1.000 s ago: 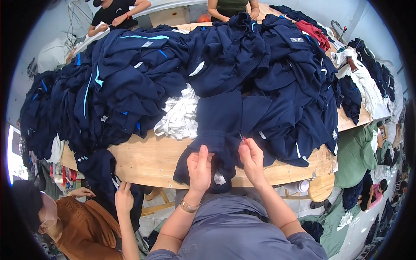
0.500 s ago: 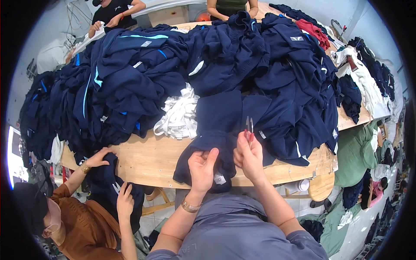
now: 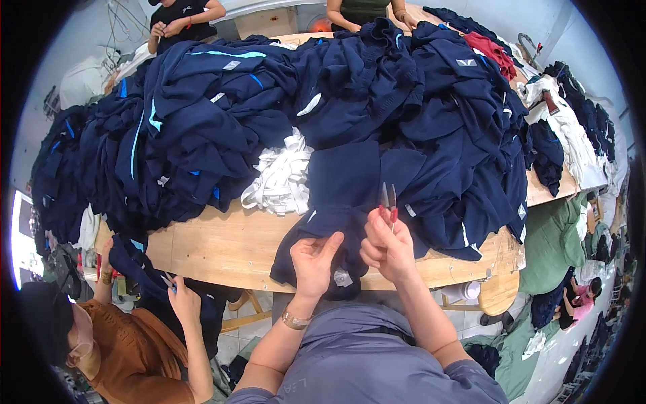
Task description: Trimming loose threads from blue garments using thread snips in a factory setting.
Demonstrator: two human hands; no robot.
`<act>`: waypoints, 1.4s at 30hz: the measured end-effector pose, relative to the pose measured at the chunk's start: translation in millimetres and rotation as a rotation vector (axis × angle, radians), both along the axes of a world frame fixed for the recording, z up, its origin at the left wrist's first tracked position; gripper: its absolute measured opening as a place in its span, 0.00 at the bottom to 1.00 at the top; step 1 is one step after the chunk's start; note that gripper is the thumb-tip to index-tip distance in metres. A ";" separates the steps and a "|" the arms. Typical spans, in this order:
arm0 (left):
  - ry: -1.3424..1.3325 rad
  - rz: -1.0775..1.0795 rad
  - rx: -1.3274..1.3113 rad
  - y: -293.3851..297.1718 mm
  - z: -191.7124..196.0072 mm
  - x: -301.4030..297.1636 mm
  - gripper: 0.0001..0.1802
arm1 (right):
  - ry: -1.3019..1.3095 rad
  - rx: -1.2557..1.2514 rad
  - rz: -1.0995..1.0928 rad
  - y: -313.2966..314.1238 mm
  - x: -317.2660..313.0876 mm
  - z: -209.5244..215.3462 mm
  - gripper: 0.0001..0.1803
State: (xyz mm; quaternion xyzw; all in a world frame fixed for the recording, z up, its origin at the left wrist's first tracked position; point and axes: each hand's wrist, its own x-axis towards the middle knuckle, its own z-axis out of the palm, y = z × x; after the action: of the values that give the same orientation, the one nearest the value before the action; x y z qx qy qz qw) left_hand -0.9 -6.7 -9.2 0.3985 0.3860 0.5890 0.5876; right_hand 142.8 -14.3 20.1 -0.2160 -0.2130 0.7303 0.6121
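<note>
In my right hand (image 3: 388, 250) is a pair of thread snips with red grips (image 3: 389, 214); its two pointed blades stand apart and point away from me. My left hand (image 3: 315, 262) has its thumb and fingers closed on a navy garment (image 3: 286, 259) that lies over the table's near edge. The pinched spot itself is partly hidden by the fingers. A small pale label (image 3: 343, 278) shows on the garment just right of that hand. Beyond both hands lies more flat navy cloth (image 3: 343, 172).
Large heaps of navy garments (image 3: 202, 114) cover the wooden table (image 3: 208, 246). A pile of white strips (image 3: 277, 178) sits left of centre. To my left a co-worker in a brown top (image 3: 134, 337) holds scissors (image 3: 168, 281). Two more people stand across the table. A stool (image 3: 499, 291) is at right.
The snips' blades have spread wider. My left hand has barely moved. At left, the co-worker's far hand has drawn navy cloth down off the table, and the scissors have shifted left.
</note>
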 end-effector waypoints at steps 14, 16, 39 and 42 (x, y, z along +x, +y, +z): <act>-0.307 -0.075 -0.094 -0.9 -0.2 3.3 0.09 | -0.116 0.006 0.047 -3.9 -6.9 -5.3 0.05; -0.333 -0.074 -0.116 0.0 0.7 2.9 0.09 | -0.246 -0.013 -0.100 -2.7 -6.5 -4.7 0.07; -0.146 0.123 -0.048 1.0 6.2 10.2 0.07 | -0.733 -0.008 -0.199 -5.7 -17.6 -2.8 0.06; 0.155 0.168 0.028 -5.7 -2.9 8.9 0.06 | -1.072 0.177 -0.410 -8.3 -20.2 -19.8 0.06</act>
State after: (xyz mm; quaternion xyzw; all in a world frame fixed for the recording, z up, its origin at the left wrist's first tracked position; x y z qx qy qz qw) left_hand 8.0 -12.4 -12.1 0.4173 0.4540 0.6089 0.4990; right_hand 122.7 -22.7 0.3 -0.5403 -0.5073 0.3651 0.5634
